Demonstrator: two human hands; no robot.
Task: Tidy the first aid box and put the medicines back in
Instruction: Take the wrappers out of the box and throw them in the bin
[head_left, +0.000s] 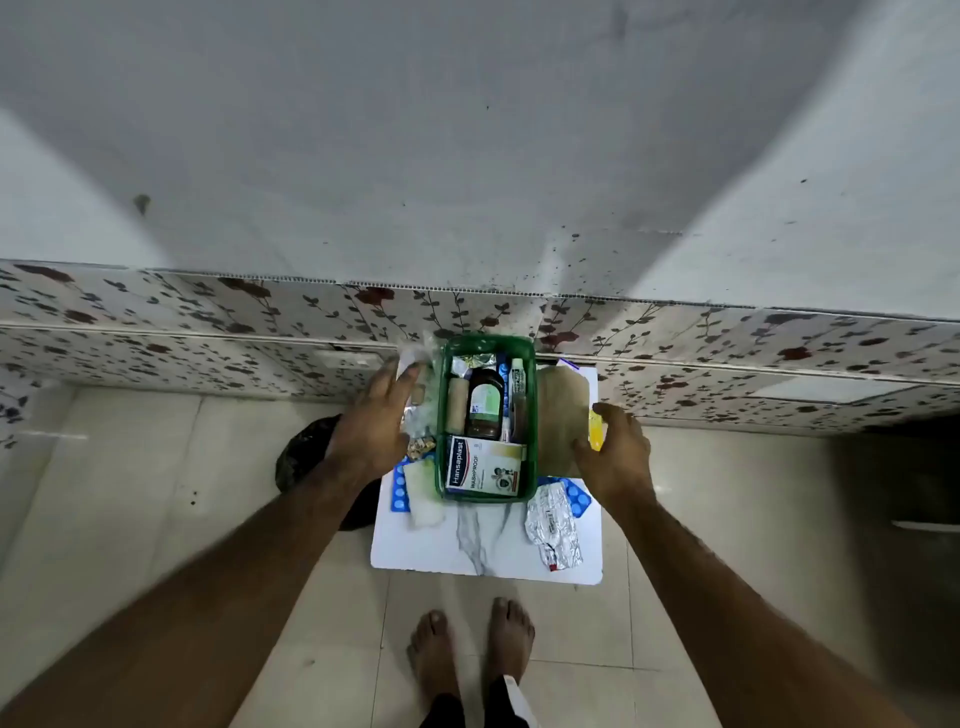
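- Bare feet (472, 644) down on the tiled floor (156, 493), right at the near edge of the white marble-look desk (483, 551).
- Both forearms reaching out over it, one hand on each side of the green first aid box (441, 415).
- Left hand (374, 426) just off the box's left wall, fingers (402, 382) spread and loose, lying against a crinkly clear plastic bag (415, 364). Touching it, but can't tell if actually gripping.
- Right hand (618, 452) beside the box's right wall, fingers (605, 415) curled loosely around the edge of a tan paper pouch (561, 410), with something yellow (596, 431) tucked right under the fingertips.
- Sitting between the two sets of fingers, inside the box: Hansaplast carton (483, 467) at the near end, brown syrup bottle (484, 402) in the middle, beige bandage roll (457, 402) on its left, white tube (518, 379) on its right.
- Closer in than the left fingers, on the desk: blue blister strip (400, 488) and a pale gauze pad (423, 493).
- Closer in than the right fingers: crumpled silver foil strips (553, 525) over another blue blister pack (579, 501).
- Past the fingertips: floral-print panel (208, 322) running along the wall.
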